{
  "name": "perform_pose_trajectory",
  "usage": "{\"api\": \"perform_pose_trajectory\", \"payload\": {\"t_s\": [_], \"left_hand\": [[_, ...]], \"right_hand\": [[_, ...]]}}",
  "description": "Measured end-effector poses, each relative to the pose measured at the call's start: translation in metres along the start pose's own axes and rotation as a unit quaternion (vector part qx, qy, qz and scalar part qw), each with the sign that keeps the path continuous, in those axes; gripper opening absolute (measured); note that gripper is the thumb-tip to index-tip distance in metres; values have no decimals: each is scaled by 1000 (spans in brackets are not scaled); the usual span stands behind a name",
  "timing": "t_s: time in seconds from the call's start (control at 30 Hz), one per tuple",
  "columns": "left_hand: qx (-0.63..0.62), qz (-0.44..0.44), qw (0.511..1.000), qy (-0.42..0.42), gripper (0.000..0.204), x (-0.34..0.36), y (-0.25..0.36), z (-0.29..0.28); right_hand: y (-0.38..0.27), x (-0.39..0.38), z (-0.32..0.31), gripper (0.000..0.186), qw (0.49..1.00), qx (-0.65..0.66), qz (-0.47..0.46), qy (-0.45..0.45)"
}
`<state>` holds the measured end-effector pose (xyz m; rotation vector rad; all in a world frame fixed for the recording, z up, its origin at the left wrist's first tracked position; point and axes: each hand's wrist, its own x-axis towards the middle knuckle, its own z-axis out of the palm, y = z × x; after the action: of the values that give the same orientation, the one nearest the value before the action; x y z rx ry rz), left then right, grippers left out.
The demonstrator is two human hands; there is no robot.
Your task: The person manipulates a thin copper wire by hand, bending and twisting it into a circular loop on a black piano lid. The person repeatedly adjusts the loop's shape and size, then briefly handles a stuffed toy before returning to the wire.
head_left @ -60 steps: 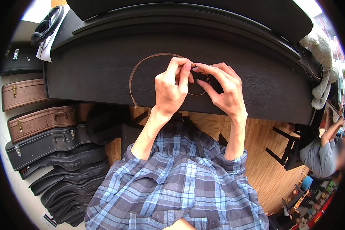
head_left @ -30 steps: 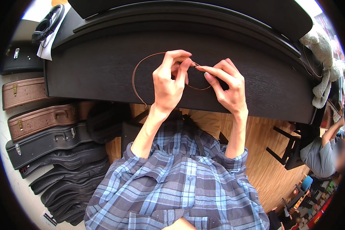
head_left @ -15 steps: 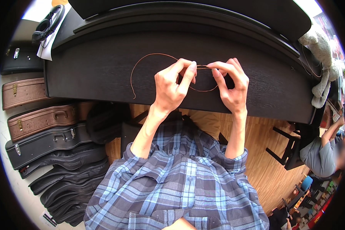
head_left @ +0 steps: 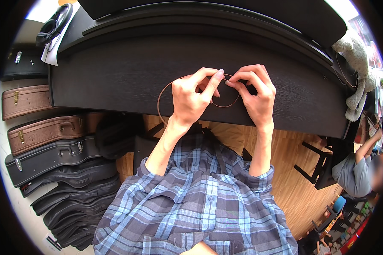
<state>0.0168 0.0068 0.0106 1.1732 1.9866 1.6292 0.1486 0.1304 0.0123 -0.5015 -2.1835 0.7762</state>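
Note:
A thin copper-coloured string (head_left: 158, 102), like a guitar string, runs between my two hands above a black wooden top. My left hand (head_left: 187, 97) pinches it between thumb and fingers. Opposite, my right hand (head_left: 259, 91) is closed in a pinch on the string close to the left fingertips. Below the fingertips the string forms a small round loop. Its long free part bows out past my left hand and drops behind the left wrist, where the tip is hidden.
The black top (head_left: 115, 72) rises to a ledge at the back. Headphones (head_left: 54, 27) lie at its far left, a grey plush toy (head_left: 357, 63) hangs at the right. Instrument cases (head_left: 47, 131) line the left. A black stool (head_left: 323, 165) and another person (head_left: 355, 174) are at right.
The loop has become smaller and rounder as my fingertips moved closer together. The string's free part has swung right and down toward my left wrist.

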Motion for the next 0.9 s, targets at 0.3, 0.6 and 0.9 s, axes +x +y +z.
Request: {"api": "perform_pose_trajectory", "payload": {"t_s": [0.3,0.6,0.9], "left_hand": [[-37,-18,996,74,13,-3,-2,3],[100,134,972,167,18,-11,-3,-1],[151,111,979,84,25,-23,51,-11]], "right_hand": [[3,-6,-5,19,992,96,68,46],[3,-5,-3,18,996,53,55,55],[2,-4,2,17,999,-3,-1,33]]}}
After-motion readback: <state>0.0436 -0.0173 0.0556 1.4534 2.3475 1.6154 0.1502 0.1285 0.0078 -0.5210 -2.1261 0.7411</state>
